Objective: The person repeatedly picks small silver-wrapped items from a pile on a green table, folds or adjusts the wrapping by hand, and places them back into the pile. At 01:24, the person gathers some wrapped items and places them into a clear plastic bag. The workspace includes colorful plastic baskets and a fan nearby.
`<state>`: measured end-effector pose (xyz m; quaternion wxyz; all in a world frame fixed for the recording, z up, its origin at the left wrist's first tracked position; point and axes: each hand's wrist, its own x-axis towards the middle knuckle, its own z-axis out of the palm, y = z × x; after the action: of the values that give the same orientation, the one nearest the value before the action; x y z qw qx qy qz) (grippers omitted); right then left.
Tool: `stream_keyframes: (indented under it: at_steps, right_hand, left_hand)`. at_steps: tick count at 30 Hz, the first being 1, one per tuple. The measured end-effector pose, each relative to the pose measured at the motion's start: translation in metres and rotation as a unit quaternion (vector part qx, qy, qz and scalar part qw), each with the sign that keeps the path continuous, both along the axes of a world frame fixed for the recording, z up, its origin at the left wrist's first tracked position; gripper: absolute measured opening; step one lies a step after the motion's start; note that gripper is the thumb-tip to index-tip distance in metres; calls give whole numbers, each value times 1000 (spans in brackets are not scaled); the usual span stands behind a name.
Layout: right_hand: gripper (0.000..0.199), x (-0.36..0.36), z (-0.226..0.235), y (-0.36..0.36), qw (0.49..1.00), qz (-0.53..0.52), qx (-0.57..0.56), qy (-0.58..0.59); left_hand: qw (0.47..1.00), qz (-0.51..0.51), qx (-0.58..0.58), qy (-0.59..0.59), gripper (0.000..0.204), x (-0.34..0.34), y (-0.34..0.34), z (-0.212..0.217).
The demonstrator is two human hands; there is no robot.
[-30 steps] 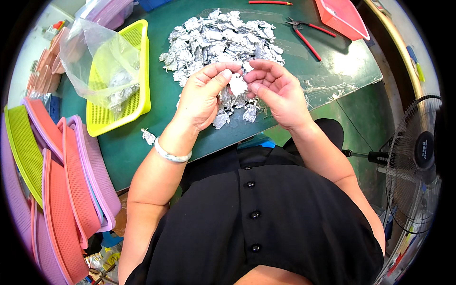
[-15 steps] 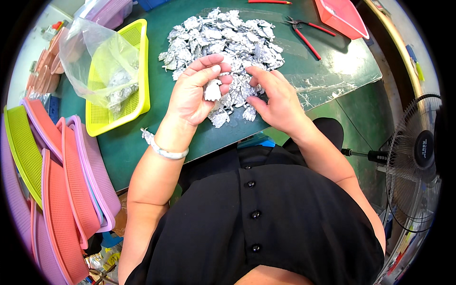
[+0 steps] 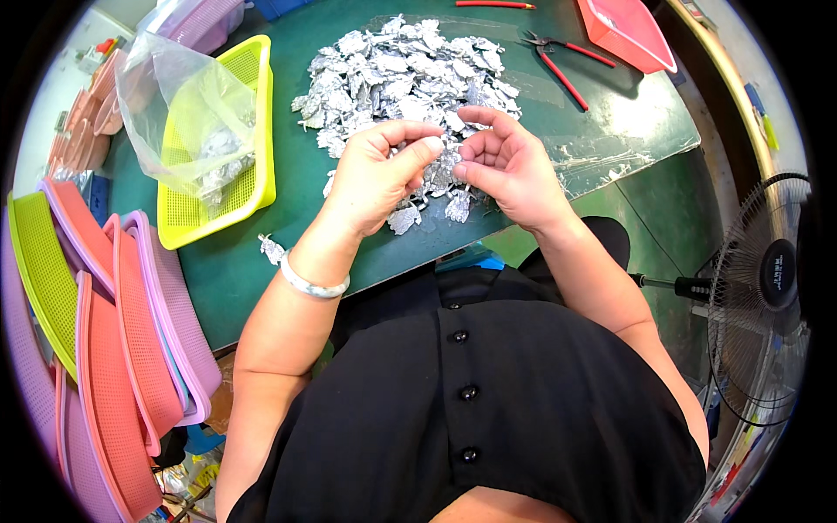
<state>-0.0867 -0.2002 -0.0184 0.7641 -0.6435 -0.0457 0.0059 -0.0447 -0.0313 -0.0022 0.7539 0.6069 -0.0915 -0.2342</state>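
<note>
Tabletop (image 3: 292,179), silvery pieces (image 3: 410,78) beneath fingers (image 3: 399,132)

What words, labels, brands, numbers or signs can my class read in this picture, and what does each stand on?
Fan hub: pale marks, too small and blurred to quote.
Pliers, basket, plastic bag and silver pieces: no readable text.
So there is nothing to quote; any marks in the background are too small to tell.

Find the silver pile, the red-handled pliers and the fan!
Silver pile (image 3: 405,74), head view: the heap's middle.
Red-handled pliers (image 3: 565,82), head view: one red handle.
Fan (image 3: 779,267), head view: the round hub.
</note>
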Motion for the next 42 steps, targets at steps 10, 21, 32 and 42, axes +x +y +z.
stream_keyframes:
  at_steps: [10,21,32,42]
  right_hand:
    - [48,-1,6,-3,986,61,140,63]
    - [42,-4,10,9,998,10,34,-60]
    - [62,-29,3,-5,829,-21,-494,-261]
    - [64,-36,-2,0,814,-70,-531,-225]
  left_hand:
    - [998,11,-26,52,14,0,2,-2]
    - [994,-10,-94,51,19,3,3,-3]
    - [957,-73,-258,109,22,12,12,-8]
    - [957,-35,-251,141,22,11,10,-7]
